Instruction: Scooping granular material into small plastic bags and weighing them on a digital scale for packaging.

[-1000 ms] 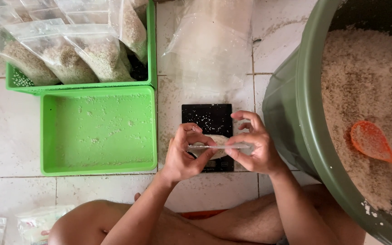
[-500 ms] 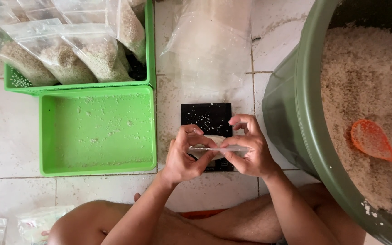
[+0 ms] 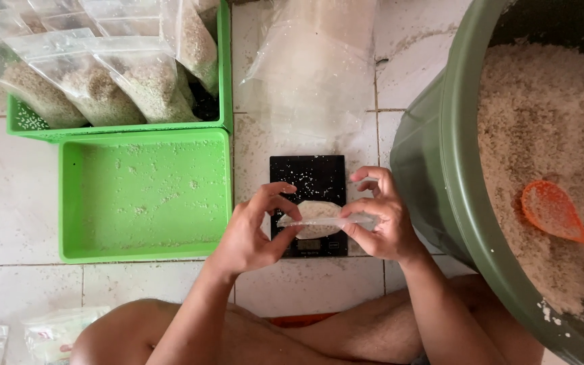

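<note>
Above the scale [image 3: 307, 177], bag [image 3: 319, 220] stretched left-right between hands

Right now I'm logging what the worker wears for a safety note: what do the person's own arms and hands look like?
Both forearms are bare, with no sleeves showing. The left hand and right hand wear no gloves; I see no rings, watch or wristbands. Fingers are uncovered, nails short.

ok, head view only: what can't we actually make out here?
- Scale display: covered by the small bag that the left hand and right hand pinch above it.
- Bag's seal: too thin to tell whether it is shut.
- Green tub: cut off by the right and top edges.
- Orange scoop: handle runs off the right edge.
- Bags bottom left: cut off, contents unclear.
</note>
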